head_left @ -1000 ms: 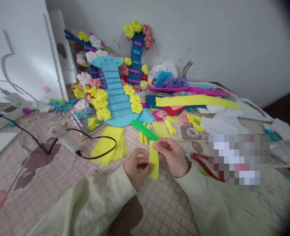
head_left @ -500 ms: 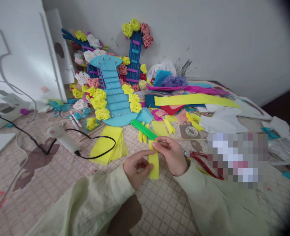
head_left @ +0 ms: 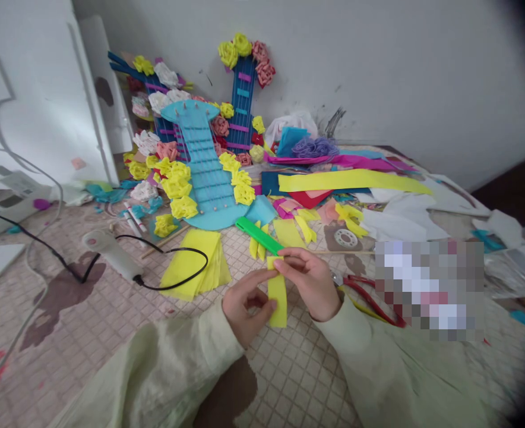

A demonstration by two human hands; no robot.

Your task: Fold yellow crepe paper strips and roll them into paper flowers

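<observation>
Both my hands hold one narrow yellow paper strip [head_left: 278,299] upright over the tiled cloth. My left hand [head_left: 243,306] pinches its lower part between thumb and fingers. My right hand [head_left: 309,280] pinches the top end, which is bent over. Just behind the strip lies a green ruler-like stick [head_left: 259,235], and a stack of yellow paper squares [head_left: 194,263] lies to the left.
A glue gun [head_left: 109,252] with a black cord [head_left: 173,279] lies left of the stack. A blue guitar-shaped craft [head_left: 209,178] with paper flowers leans at the wall. Coloured paper scraps and a long yellow strip [head_left: 351,180] fill the right. Red-handled scissors [head_left: 369,297] lie by my right wrist.
My right hand has folded the strip's top end further down toward my left fingers. The view has shifted slightly; the hands stay in the same place.
</observation>
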